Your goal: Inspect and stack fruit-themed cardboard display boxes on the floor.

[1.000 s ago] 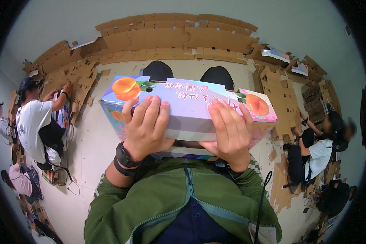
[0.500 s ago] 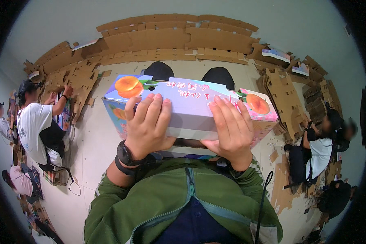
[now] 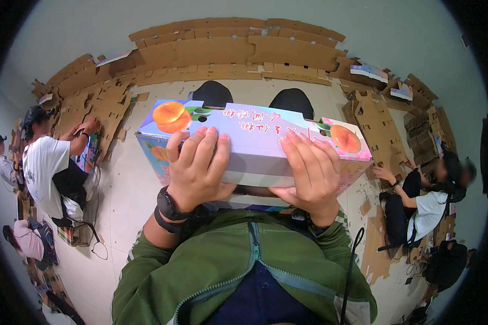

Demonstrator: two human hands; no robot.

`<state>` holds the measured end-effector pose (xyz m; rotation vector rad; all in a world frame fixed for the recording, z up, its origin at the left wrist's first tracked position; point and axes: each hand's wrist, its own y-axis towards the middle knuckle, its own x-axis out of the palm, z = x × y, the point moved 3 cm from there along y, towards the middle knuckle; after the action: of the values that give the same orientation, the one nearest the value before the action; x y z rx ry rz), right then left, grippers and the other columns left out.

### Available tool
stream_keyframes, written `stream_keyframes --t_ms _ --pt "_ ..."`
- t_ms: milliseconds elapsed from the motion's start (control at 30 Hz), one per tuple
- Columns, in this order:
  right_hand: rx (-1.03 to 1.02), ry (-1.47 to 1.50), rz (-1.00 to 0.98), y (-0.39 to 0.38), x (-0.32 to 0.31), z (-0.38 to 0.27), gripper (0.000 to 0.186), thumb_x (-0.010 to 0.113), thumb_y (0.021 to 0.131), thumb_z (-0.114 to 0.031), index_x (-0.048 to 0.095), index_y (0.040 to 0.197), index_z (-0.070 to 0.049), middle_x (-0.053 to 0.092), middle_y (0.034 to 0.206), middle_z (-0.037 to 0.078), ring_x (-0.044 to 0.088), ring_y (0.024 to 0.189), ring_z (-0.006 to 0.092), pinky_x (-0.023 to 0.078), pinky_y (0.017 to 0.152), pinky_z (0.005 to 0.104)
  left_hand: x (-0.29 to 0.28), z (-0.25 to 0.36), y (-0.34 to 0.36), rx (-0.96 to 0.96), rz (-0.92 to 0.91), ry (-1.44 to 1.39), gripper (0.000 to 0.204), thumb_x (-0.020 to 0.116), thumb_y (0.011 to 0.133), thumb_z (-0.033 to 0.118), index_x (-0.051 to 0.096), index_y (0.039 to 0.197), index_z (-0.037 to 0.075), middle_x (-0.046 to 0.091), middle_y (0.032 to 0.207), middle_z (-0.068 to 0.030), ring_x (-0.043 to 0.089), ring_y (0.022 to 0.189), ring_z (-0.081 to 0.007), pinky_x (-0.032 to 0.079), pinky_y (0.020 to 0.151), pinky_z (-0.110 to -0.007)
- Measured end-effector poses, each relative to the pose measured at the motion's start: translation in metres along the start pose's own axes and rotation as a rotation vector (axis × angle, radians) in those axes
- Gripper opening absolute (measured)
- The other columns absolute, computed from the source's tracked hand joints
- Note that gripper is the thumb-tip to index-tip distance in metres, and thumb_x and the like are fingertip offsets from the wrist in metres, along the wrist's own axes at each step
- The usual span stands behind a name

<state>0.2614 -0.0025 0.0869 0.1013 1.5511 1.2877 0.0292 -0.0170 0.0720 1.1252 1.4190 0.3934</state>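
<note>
Left hand and right hand, fingers gripping the peach-printed carton, are barely shifting, apparently still steadying it.

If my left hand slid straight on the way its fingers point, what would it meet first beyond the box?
Past the far edge of the box, your left hand would probably meet the dark rounded shape, perhaps your knee or foot, unless it sits lower.
</note>
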Motion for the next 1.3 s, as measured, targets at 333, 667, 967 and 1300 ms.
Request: stream_keyframes --t_ms 333,667,967,1300 --pt "0.047 0.001 -0.011 0.0 0.002 -0.002 0.068 0.082 0.077 -0.044 0.071 0.132 -0.005 0.073 0.132 0.009 0.068 0.121 0.0251 0.048 0.109 0.0428 -0.003 0.002 0.004 -0.021 0.024 -0.028 0.055 0.071 0.078 0.036 0.068 0.122 0.003 0.068 0.122 -0.0165 0.067 0.11 -0.0322 0.042 0.1 -0.053" --pt "0.045 0.008 -0.049 -0.001 -0.003 -0.009 0.092 0.077 0.058 -0.044 0.067 0.14 -0.003 0.066 0.143 0.013 0.063 0.13 0.026 0.044 0.118 0.0439 -0.005 0.001 -0.002 -0.022 -0.014 -0.028 0.07 0.076 0.067 0.042 0.069 0.127 0.006 0.068 0.126 -0.015 0.066 0.114 -0.0345 0.04 0.106 -0.055" --pt "0.064 0.042 -0.064 -0.001 0.002 -0.006 0.104 0.083 0.049 -0.04 0.063 0.144 -0.004 0.064 0.148 0.013 0.062 0.133 0.0272 0.042 0.122 0.0452 -0.002 -0.002 0.002 -0.011 -0.044 -0.031 0.072 0.075 0.067 0.045 0.07 0.127 0.006 0.068 0.127 -0.0145 0.066 0.114 -0.0339 0.04 0.106 -0.054" --pt "0.067 0.029 -0.029 -0.002 0.009 -0.002 0.097 0.083 0.059 -0.043 0.061 0.147 -0.006 0.064 0.145 0.01 0.062 0.13 0.0259 0.041 0.116 0.0445 0.003 -0.001 0.002 -0.035 -0.065 -0.004 0.076 0.077 0.068 0.044 0.066 0.134 0.007 0.065 0.133 -0.0144 0.063 0.12 -0.0333 0.038 0.11 -0.054"
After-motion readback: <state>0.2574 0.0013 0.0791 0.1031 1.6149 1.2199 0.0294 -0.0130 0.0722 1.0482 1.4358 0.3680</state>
